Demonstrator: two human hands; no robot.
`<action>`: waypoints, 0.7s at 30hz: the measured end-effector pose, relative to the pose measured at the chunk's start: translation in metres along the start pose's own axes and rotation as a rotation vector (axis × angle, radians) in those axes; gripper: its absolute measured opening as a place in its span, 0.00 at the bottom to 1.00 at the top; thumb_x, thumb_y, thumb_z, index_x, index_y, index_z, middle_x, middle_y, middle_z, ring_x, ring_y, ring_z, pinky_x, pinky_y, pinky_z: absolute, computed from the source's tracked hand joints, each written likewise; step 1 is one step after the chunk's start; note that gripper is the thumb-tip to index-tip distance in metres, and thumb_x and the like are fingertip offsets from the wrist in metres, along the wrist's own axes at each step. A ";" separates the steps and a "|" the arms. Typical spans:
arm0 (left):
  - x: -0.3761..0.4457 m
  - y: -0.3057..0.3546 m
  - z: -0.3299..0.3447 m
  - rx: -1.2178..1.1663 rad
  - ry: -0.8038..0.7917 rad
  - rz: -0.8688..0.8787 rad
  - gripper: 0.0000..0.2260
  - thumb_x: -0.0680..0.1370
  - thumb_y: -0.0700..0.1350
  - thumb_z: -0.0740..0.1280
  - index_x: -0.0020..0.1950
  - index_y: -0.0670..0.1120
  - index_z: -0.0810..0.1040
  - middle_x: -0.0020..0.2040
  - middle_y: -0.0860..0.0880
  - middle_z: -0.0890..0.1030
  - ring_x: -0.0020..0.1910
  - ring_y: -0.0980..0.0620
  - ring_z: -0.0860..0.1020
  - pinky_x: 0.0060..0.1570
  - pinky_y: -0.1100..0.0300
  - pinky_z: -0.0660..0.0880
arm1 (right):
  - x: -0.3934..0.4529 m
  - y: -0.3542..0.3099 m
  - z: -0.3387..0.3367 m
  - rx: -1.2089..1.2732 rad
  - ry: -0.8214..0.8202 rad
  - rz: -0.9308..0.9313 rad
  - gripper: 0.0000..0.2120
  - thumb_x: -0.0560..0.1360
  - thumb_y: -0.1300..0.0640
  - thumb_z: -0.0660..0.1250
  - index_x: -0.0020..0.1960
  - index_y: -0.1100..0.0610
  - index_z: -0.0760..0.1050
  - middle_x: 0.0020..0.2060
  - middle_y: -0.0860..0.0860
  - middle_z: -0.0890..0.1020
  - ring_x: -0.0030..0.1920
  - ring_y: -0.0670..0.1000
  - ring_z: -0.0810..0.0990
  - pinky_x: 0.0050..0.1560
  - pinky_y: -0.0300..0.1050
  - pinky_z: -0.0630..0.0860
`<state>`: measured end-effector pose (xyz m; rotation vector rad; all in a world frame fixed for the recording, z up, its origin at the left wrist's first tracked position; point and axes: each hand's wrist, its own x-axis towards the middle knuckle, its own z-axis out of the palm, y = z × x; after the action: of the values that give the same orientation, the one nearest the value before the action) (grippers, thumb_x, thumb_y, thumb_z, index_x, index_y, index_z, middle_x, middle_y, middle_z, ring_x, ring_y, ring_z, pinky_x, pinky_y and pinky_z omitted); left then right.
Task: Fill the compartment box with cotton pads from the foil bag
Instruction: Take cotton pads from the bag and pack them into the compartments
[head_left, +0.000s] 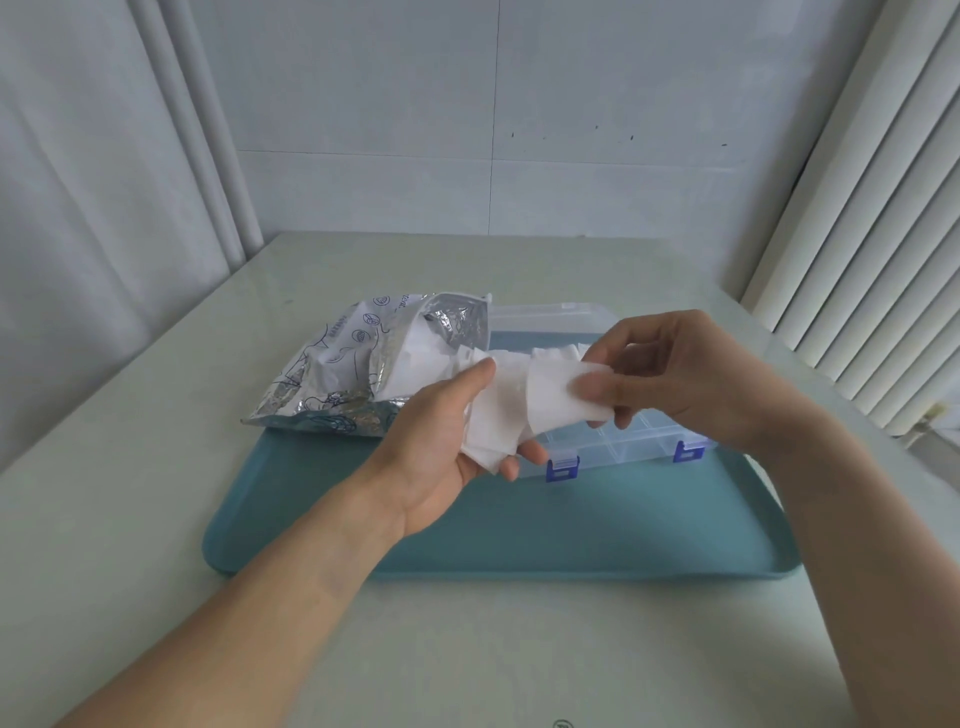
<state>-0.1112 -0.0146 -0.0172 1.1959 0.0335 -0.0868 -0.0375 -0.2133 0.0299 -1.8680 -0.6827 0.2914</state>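
Head view: left hand (447, 441) grips white, soft cotton pads (493, 421); right hand (670, 374) pinches one.

The table (519, 649) is a pale, glossy, greenish-white surface filling the lower view; its top shows soft reflections. Behind the table's far edge stands a light grey panelled wall (493, 104) with one vertical seam and one horizontal seam crossing near its middle; a few small dark specks mark the panel just above the horizontal seam. To the left of the table hangs a white curtain (93, 208) in broad vertical folds. To the right of the table, cream vertical blinds (878, 234) run in narrow slats. Lighting is even, diffuse and cool, without hard shadows.
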 end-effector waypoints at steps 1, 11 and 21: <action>0.000 0.000 0.000 0.003 0.001 0.000 0.15 0.84 0.48 0.55 0.61 0.42 0.77 0.46 0.42 0.83 0.32 0.42 0.80 0.27 0.57 0.68 | 0.000 0.000 -0.001 0.051 0.007 -0.013 0.08 0.69 0.61 0.75 0.43 0.64 0.79 0.35 0.59 0.85 0.31 0.51 0.80 0.34 0.39 0.77; -0.003 -0.002 0.000 0.157 -0.145 -0.026 0.20 0.84 0.54 0.53 0.59 0.42 0.80 0.43 0.38 0.81 0.32 0.42 0.78 0.26 0.59 0.66 | 0.000 0.001 0.020 0.050 -0.074 -0.152 0.08 0.64 0.61 0.78 0.42 0.58 0.85 0.38 0.51 0.87 0.39 0.48 0.85 0.42 0.38 0.79; -0.004 0.001 -0.004 0.156 -0.266 0.003 0.20 0.82 0.53 0.58 0.58 0.39 0.82 0.44 0.40 0.79 0.33 0.49 0.76 0.27 0.63 0.64 | 0.008 0.011 0.044 -0.312 0.327 -0.207 0.15 0.64 0.48 0.82 0.47 0.52 0.83 0.36 0.45 0.83 0.32 0.41 0.77 0.37 0.32 0.73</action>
<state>-0.1146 -0.0106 -0.0177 1.3310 -0.2122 -0.2489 -0.0495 -0.1774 0.0033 -2.0538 -0.7162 -0.2647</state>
